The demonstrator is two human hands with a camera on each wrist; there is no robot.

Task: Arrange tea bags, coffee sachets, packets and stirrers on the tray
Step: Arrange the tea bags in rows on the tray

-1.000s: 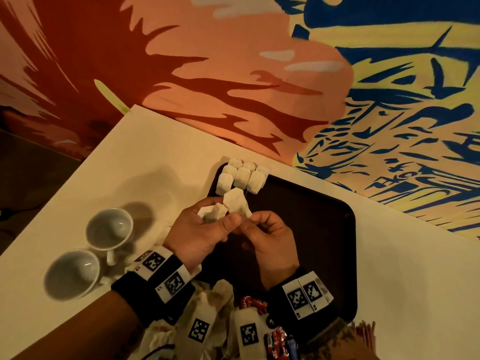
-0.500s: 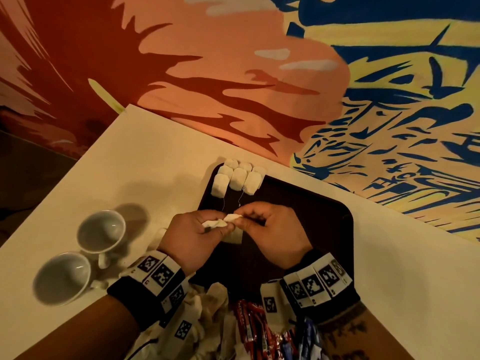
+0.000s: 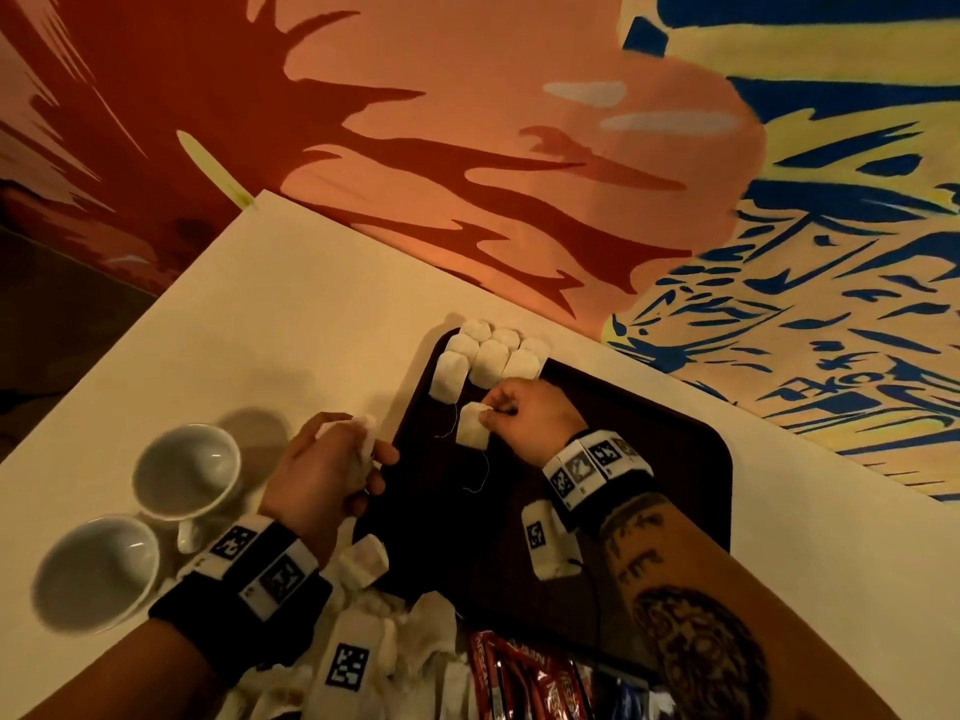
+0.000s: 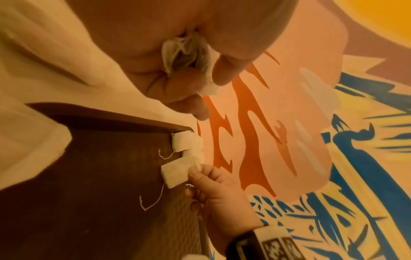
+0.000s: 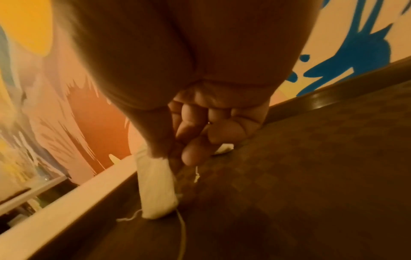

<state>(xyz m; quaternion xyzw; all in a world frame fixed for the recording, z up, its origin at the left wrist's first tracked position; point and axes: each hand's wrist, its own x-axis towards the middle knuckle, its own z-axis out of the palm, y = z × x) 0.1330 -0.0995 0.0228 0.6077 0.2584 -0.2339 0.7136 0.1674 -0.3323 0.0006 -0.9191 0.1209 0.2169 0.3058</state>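
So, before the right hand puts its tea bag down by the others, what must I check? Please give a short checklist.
1. Right hand pinches the tea bag: ok.
2. Bag is over the tray: ok.
3. Free spot beside the row of bags: ok.
4. String hangs clear of the row: ok.
5. Left hand grips its spare bags, outside the path: ok.
6. Bag already rests on the tray: cannot tell.

Dim, warm orange light. My two white ceramic cups [image 3: 156,517] cast soft shadows on the cream surface [image 3: 291,324]. Both wrist views are blurred, edges bent by the wide lens.
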